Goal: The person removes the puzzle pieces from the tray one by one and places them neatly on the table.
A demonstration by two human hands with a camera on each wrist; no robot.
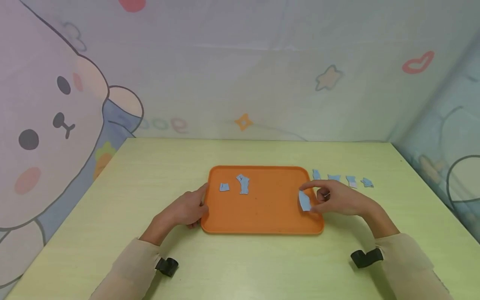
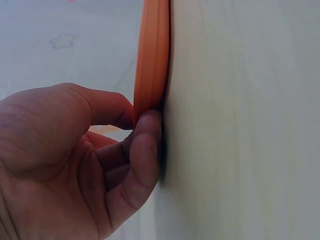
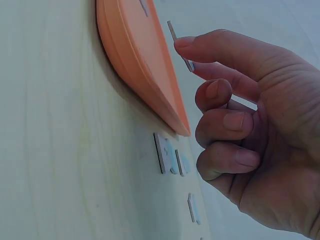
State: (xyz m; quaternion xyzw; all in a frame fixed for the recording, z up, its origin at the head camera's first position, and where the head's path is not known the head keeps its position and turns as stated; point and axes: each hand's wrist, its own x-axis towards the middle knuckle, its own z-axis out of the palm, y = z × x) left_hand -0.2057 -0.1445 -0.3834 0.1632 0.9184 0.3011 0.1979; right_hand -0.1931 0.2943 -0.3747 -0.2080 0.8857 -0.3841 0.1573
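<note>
An orange tray (image 1: 262,216) lies on the table, and my left hand (image 1: 188,207) grips its left rim. In the left wrist view, the thumb rests at the upper edge of the rim and curled fingers (image 2: 145,165) press from the outside and below. My right hand (image 1: 339,198) pinches a light blue puzzle piece (image 1: 304,201) between thumb and forefinger, over the tray's right side. Its other fingers (image 3: 227,122) are curled into the palm. On the tray's left half lie a small blue piece (image 1: 224,187) and a longer blue shape (image 1: 243,184) with dark marks.
Several more blue pieces sit in a row on the table right of the tray, among them one piece (image 1: 351,181) and another piece (image 1: 367,182) at the end. Behind the pale table (image 1: 168,158) hangs a printed cloth (image 1: 262,83).
</note>
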